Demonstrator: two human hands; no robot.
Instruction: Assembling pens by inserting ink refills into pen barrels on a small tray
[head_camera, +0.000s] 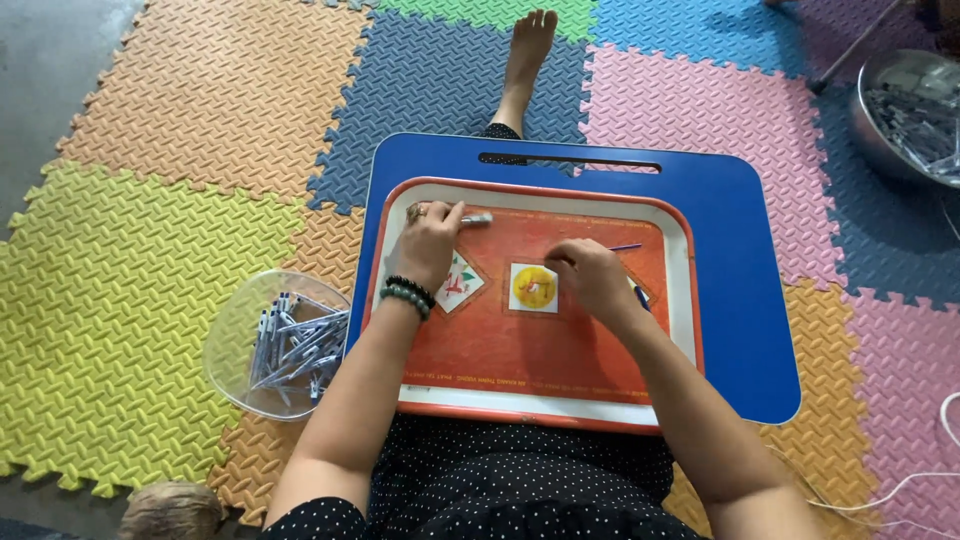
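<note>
A tray (680, 300) is sitting on a lap desk (745, 250) over the person's legs. A bowl (235, 340) of pens (295, 345) is lying to its left on the mat (150, 250); a metal basin (885, 110) is standing far right, behind.

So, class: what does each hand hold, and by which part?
Left hand pinches a small grey pen part by its near end. Right hand grips a thin refill; where exactly is hidden.
</note>
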